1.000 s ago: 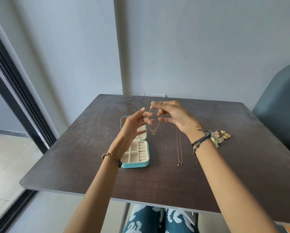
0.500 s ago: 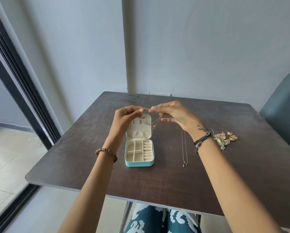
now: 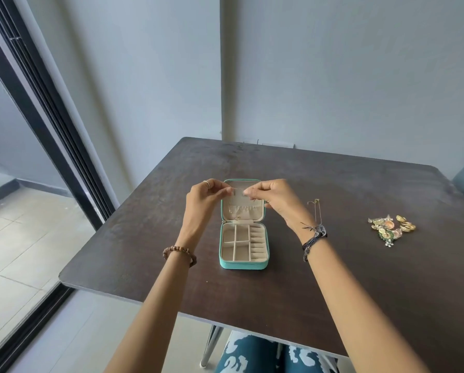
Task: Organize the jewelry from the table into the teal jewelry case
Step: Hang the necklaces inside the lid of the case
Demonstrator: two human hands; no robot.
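Head view recorded a thin necklace (image 3: 235, 211) being pinched at both ends by the left hand (image 3: 206, 196) and right hand (image 3: 272, 196) before the open teal jewelry case (image 3: 243, 263) lid.

Teal jewelry case (image 3: 243, 262): square, cream-lined, set open on the dark table; lid stood upright at the far side, tray divided into small compartments and ring rolls.

Fine chain necklace (image 3: 232, 211): held stretched across the lid's upper edge, its loop hung down before the lid lining.

Second necklace (image 3: 317, 210): laid right of the case.

Cluster of gold and coloured earrings (image 3: 391, 228): heaped further right, well apart.
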